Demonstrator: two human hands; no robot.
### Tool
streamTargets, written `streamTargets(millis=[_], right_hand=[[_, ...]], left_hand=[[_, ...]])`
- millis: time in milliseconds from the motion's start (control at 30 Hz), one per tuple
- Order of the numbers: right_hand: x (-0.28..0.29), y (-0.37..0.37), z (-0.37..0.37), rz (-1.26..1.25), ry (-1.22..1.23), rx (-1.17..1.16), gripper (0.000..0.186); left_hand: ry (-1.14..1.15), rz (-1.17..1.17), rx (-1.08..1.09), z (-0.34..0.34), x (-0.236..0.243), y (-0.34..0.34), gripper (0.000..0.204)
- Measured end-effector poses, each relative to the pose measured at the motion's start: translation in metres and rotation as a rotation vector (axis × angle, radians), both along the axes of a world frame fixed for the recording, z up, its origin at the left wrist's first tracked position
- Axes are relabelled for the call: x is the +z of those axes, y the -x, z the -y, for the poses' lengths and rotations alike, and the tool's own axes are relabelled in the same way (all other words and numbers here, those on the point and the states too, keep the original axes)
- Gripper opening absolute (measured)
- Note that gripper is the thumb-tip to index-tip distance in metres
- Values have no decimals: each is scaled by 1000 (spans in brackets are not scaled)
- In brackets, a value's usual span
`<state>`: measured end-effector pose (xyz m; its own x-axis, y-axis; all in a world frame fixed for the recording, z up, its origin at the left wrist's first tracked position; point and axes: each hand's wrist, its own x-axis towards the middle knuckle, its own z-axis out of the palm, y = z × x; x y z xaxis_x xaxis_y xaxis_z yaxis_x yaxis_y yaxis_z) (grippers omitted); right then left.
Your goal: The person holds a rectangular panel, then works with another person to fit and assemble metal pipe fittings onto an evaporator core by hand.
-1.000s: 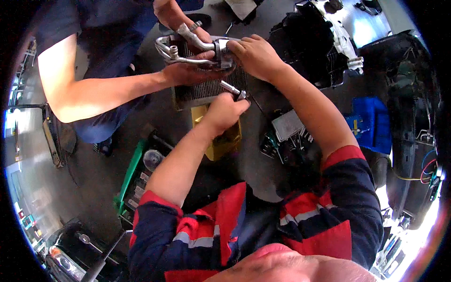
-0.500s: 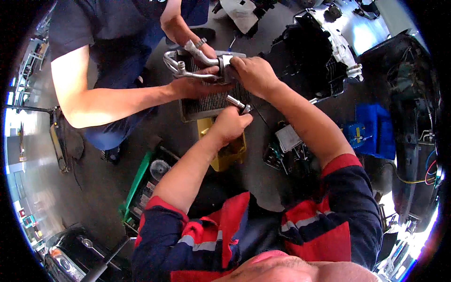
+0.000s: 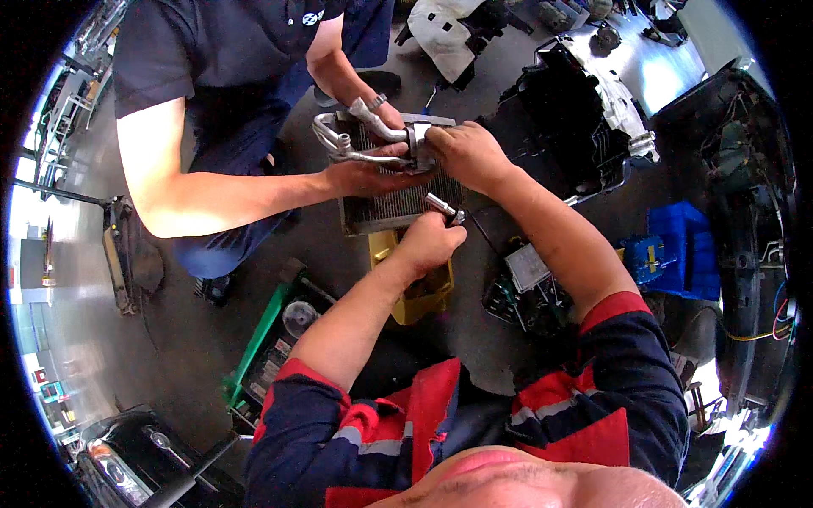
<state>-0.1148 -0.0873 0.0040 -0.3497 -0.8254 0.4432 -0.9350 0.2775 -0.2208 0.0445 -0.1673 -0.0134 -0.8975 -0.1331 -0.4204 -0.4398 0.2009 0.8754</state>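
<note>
A finned heat exchanger (image 3: 385, 212) with bent silver pipes (image 3: 332, 146) is held up between me and a co-worker. My right hand (image 3: 474, 157) is closed, its fingers pressed on the metal bracket (image 3: 418, 135) around the pipes; the fingertips are partly hidden. Just below the core, my left hand (image 3: 426, 244) is wrapped round a ratchet wrench (image 3: 458, 218), whose silver socket (image 3: 439, 204) points up and left, apart from the bracket. The co-worker's one hand (image 3: 373, 178) supports the pipes from below, and the other hand (image 3: 385, 118) lies behind them.
Under my left forearm stands a yellow bin (image 3: 421, 296). A tool case (image 3: 525, 275) with loose tools lies right of it, near a blue bin (image 3: 682, 250). A large black housing (image 3: 559, 127) is at the far right, and a green-edged case (image 3: 262, 339) at the left.
The whole view has shifted, so things appear slightly lower and further right. Both my hands keep their grips, and the co-worker still holds the pipes.
</note>
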Motion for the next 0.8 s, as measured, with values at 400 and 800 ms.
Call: streamTargets(millis=[400,800], right_hand=[[-1,6,0,-85,199,108,26],[-1,2,4,218,-118,-123,26]], left_hand=[[41,-86,-27,-1,-1,7,28],[174,-11,-99,-3,-15,12,34]])
